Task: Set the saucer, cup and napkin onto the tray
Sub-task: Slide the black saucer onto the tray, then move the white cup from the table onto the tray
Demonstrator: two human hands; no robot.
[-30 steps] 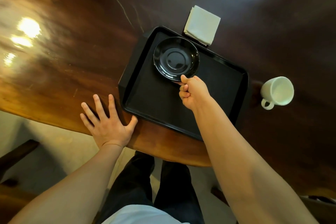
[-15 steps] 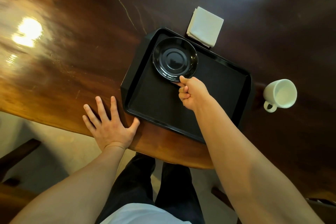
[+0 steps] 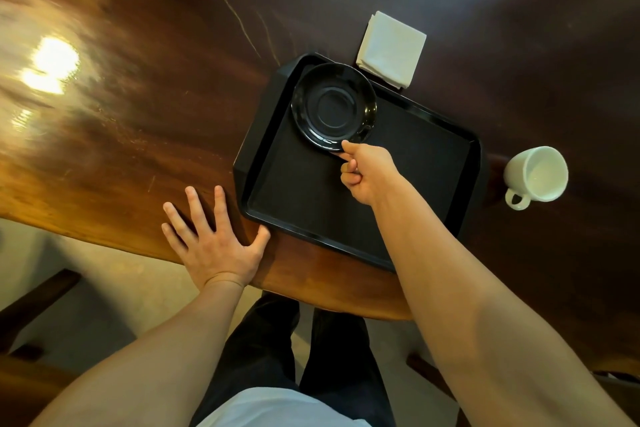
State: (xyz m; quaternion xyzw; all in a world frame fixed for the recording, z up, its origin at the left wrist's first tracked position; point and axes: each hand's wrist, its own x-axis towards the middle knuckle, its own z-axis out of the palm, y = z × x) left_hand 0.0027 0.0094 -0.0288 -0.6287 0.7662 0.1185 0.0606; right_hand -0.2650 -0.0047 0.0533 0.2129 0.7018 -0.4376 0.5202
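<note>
Right hand (image 3: 369,172) is pinching the near rim of the black saucer (image 3: 334,107), thumb on top, other fingers curled under w/ knuckles tucked. Saucer's over the far-left corner of the black tray (image 3: 263,135), inside the rim; can't tell if it's flat down or a touch lifted at the held edge. Rest of the tray floor is bare and dark.

Left hand (image 3: 216,239) is open, fingers spread, palm flat on the wooden table (image 3: 138,87) near its front edge, thumb tip touching the tray's near-left corner.

White napkin (image 3: 393,48), folded square, is on the table just beyond the tray's far edge, one corner right at or slightly over the rim, not inside the tray. White cup (image 3: 536,175) sits off to the right of the tray, on the table, apart from it, handle pointing toward the person, nothing visible inside.

Bright light reflections on the table's left side. Person's dark trousers (image 3: 329,350) below the table edge.
</note>
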